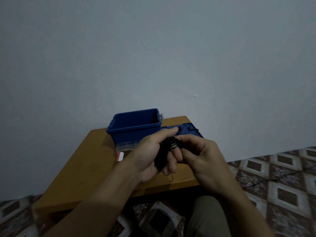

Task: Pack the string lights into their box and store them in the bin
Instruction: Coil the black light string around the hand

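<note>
A bare grey-blue wall fills the upper half of my view. Below it a low wooden table stands on a floor patterned with brown and white diamonds.

Both forearms reach in from the bottom edge and meet over the table's near right part. The left hand is turned palm inward, its fingers curled round a black bundle of string lights that sits against the palm. The right hand shows me its back. Its thumb and fingertips pinch the strands at the top of the bundle, right against the left hand's fingers. A short loose wire end hangs below the left hand.

Behind the hands an open blue bin stands on the table near the wall. A blue lid lies flat just to its right, partly hidden by the fingers, with thin dark strands on it.

In front of the bin lie a clear plastic packet and a small red-and-white piece — card or box, I cannot tell, since the left wrist cuts it off. A thin dark cord crosses the floor on the right. The light is too dim to show whether it joins the bundle. A knee in olive cloth shows at the bottom.
</note>
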Available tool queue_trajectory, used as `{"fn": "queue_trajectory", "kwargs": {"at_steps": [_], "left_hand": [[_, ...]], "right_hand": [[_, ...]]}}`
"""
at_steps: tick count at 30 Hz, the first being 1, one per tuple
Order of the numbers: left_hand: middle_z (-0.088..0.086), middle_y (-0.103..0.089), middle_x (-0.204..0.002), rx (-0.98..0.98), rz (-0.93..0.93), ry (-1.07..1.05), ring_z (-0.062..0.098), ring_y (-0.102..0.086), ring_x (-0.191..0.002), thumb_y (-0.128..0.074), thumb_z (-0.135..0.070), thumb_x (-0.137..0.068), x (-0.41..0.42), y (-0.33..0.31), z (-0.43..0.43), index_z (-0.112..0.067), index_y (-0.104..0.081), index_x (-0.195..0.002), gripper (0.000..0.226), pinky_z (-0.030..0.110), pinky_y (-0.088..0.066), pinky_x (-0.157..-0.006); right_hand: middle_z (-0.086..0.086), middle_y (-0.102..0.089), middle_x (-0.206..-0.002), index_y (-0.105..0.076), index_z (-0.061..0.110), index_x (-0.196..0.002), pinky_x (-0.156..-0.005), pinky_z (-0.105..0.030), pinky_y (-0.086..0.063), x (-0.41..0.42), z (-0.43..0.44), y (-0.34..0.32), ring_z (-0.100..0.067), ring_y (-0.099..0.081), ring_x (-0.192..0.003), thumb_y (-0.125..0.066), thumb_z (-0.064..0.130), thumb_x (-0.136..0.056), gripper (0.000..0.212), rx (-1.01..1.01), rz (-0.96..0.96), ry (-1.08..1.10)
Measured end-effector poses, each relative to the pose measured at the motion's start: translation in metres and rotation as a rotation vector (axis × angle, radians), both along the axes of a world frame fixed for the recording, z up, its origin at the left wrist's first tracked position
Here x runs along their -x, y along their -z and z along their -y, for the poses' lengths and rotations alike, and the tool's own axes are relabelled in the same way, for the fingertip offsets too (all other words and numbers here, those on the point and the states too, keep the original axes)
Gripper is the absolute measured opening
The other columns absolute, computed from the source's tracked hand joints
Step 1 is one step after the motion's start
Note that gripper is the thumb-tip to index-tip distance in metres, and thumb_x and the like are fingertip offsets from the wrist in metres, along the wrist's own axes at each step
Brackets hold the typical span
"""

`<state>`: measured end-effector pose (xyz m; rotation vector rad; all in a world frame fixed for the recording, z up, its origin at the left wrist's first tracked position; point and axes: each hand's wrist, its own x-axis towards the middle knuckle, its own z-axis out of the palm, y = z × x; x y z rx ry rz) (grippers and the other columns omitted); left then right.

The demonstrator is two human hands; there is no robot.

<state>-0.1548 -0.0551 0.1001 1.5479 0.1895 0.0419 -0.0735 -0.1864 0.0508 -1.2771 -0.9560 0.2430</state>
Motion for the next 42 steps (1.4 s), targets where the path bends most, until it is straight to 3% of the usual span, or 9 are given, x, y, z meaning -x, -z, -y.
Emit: {"fn": "queue_trajectory", "kwargs": {"at_steps": [6,10,15,20,23,27,31,34,42], "left_hand": [[0.005,-0.044,-0.035,-0.029,-0.027,-0.167,0.014,-0.037,-0.028,-0.06,-0.045,-0.091,-0.004,-0.007,-0.002,-0.005,-0.06,-0.05,0.056,0.02,-0.03,-0.035],[0.003,-0.037,-0.033,-0.098,0.055,-0.291,0.014,-0.03,-0.027,-0.064,-0.04,-0.092,-0.009,-0.011,0.005,-0.007,-0.056,-0.049,0.055,0.021,-0.024,-0.037],[0.004,-0.049,-0.038,-0.488,0.188,-0.375,0.016,-0.046,-0.034,-0.046,-0.044,-0.102,-0.009,-0.018,0.011,-0.008,-0.054,-0.048,0.065,0.024,-0.041,-0.045],[0.008,-0.042,-0.042,-0.36,0.066,-0.184,0.024,-0.046,-0.044,-0.036,-0.046,-0.099,-0.004,-0.036,-0.003,-0.004,-0.056,-0.052,0.067,0.034,-0.041,-0.06],[0.008,-0.047,-0.052,-0.262,0.025,-0.072,0.021,-0.043,-0.055,-0.031,-0.026,-0.095,-0.002,-0.037,-0.01,0.002,-0.06,-0.068,0.048,0.036,-0.041,-0.063],[0.009,-0.054,-0.064,-0.439,-0.045,-0.068,0.019,-0.053,-0.059,-0.043,0.006,-0.083,-0.001,-0.032,-0.016,-0.001,-0.055,-0.084,0.014,0.033,-0.046,-0.067],[0.016,-0.056,-0.075,-0.377,0.008,-0.087,0.027,-0.05,-0.076,-0.048,0.001,-0.077,0.009,-0.031,-0.016,0.0,-0.056,-0.096,0.021,0.044,-0.044,-0.079],[0.019,-0.06,-0.086,-0.527,-0.011,-0.144,0.027,-0.054,-0.081,-0.044,0.003,-0.088,0.006,-0.027,-0.021,-0.01,-0.059,-0.109,0.029,0.043,-0.046,-0.079],[-0.003,-0.072,-0.083,-0.64,0.033,-0.149,0.012,-0.067,-0.08,-0.046,-0.014,-0.104,0.003,-0.014,-0.02,-0.021,-0.043,-0.133,0.03,0.05,-0.054,-0.093]], "right_hand": [[-0.006,-0.077,-0.092,-0.074,0.009,-0.105,-0.072,-0.022,-0.054,0.0,-0.002,0.0,-0.014,-0.071,-0.083,-0.057,-0.002,-0.097,0.022,-0.029,-0.054,-0.057],[-0.008,-0.077,-0.094,-0.075,0.012,-0.103,-0.072,-0.027,-0.056,0.0,-0.006,0.001,-0.022,-0.071,-0.084,-0.058,0.001,-0.098,0.021,-0.076,-0.079,-0.026],[-0.01,-0.075,-0.089,-0.074,0.009,-0.104,-0.077,-0.04,-0.059,0.0,-0.004,-0.002,-0.031,-0.069,-0.082,-0.054,-0.004,-0.098,0.024,-0.165,-0.042,0.004],[-0.004,-0.077,-0.093,-0.074,0.014,-0.104,-0.076,-0.028,-0.056,0.002,-0.004,-0.003,-0.019,-0.072,-0.088,-0.056,-0.002,-0.097,0.025,-0.136,-0.038,0.018],[-0.005,-0.077,-0.095,-0.074,0.014,-0.103,-0.074,-0.025,-0.055,0.0,-0.005,-0.001,-0.018,-0.073,-0.088,-0.057,-0.003,-0.096,0.025,-0.117,-0.083,0.023],[-0.008,-0.077,-0.095,-0.073,0.011,-0.105,-0.072,-0.025,-0.056,-0.003,-0.003,0.0,-0.021,-0.073,-0.087,-0.057,-0.005,-0.096,0.025,-0.1,-0.137,0.0],[-0.013,-0.076,-0.095,-0.071,0.007,-0.107,-0.076,-0.033,-0.057,-0.005,-0.004,0.002,-0.028,-0.072,-0.089,-0.056,-0.006,-0.095,0.023,-0.093,-0.222,-0.065],[-0.012,-0.075,-0.092,-0.069,0.004,-0.108,-0.079,-0.038,-0.057,-0.004,-0.005,0.001,-0.027,-0.072,-0.088,-0.056,-0.005,-0.094,0.021,-0.094,-0.288,-0.118],[-0.016,-0.075,-0.096,-0.067,0.001,-0.113,-0.075,-0.037,-0.055,-0.005,-0.004,0.001,-0.028,-0.071,-0.089,-0.058,-0.003,-0.093,0.022,-0.115,-0.356,-0.114]]}}
